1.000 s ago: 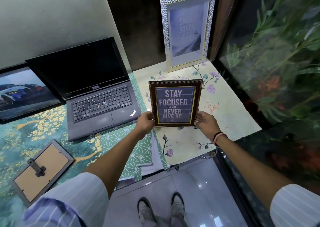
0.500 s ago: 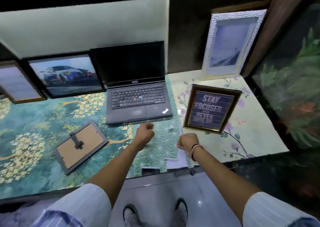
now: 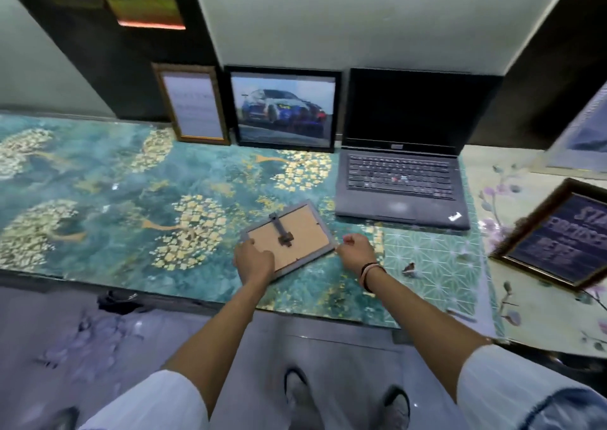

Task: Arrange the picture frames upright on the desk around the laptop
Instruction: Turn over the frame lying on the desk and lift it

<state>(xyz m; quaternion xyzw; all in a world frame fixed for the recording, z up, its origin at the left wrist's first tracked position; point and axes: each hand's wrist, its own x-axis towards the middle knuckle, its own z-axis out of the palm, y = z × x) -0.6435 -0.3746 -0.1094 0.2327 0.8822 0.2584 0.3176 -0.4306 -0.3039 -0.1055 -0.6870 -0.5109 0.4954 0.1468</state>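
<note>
A small grey frame lies face down on the desk, its cardboard back and folded stand facing up, just left of the open black laptop. My left hand rests over its near left corner with fingers on the backing. My right hand is curled at its right corner. Behind, a car picture frame and a gold-edged frame stand upright against the wall. The dark "STAY FOCUSED" frame stands tilted back to the right of the laptop.
A pale frame leans at the far right edge, cut off by the view. The desk's front edge runs just under my wrists, with my feet on the tiled floor below. The teal patterned surface stretches far to the left.
I let go of the "STAY FOCUSED" frame, which now stands right of the laptop. My view swung left, and both hands moved over to the face-down grey frame.
</note>
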